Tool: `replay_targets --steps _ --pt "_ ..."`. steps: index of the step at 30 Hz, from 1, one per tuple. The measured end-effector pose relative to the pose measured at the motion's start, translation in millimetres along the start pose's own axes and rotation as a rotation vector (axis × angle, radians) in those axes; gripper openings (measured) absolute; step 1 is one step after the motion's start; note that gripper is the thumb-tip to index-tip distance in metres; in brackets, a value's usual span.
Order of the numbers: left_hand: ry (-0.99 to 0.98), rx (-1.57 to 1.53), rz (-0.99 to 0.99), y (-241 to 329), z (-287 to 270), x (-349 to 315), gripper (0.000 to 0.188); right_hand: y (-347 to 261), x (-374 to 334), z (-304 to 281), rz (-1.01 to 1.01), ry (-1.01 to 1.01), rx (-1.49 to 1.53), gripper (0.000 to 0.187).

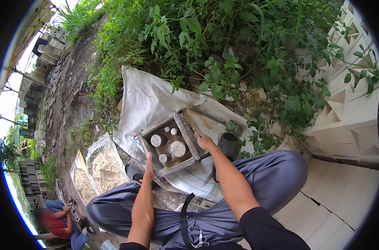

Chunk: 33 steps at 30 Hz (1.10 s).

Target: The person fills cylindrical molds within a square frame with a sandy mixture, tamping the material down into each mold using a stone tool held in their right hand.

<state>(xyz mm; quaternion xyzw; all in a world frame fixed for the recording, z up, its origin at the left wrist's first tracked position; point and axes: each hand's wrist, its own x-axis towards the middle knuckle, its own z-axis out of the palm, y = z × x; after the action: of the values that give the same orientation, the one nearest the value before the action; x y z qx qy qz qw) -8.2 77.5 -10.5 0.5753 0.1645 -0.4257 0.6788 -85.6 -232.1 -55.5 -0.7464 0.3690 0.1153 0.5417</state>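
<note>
A square, dirt-stained mould frame (188, 135) lies at an angle in front of me, with several round grey cylinders of different sizes standing inside it. The biggest cylinder (178, 148) is near the middle; another wide cylinder (158, 140) is at the left. My left hand (148, 170) holds the frame's near left side, seen edge-on with most fingers hidden. At the right side, my right hand (206, 143) grips the frame, its thumb on the edge and its other fingers partly hidden. A white woven sack (143, 96) is spread under the frame.
Bags of pale powder (108, 166) stand open at the left. Leafy plants (239, 50) crowd the far side. Pale patterned blocks (343, 121) are stacked at the right. A metal rod (210, 114) lies on the sack. Another person (60, 223) sits at the lower left.
</note>
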Motion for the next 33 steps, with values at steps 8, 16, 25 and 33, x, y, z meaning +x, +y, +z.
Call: replay_targets --steps 8,16,25,33 --pt "0.162 -0.011 0.013 -10.8 1.8 -5.9 0.078 4.7 15.5 32.2 0.086 0.029 -0.171 0.028" --pt "0.442 0.263 0.127 -16.7 2.4 -4.0 0.076 -51.2 52.5 38.2 0.085 0.159 0.257 0.038" --pt "0.450 0.284 0.127 -16.3 10.4 -3.5 0.079 -59.8 110.2 58.2 -0.167 0.134 0.508 0.057" --pt "0.601 0.539 0.275 -26.7 -7.2 5.6 0.080 1.5 86.4 29.9 -0.102 -0.108 0.439 0.039"
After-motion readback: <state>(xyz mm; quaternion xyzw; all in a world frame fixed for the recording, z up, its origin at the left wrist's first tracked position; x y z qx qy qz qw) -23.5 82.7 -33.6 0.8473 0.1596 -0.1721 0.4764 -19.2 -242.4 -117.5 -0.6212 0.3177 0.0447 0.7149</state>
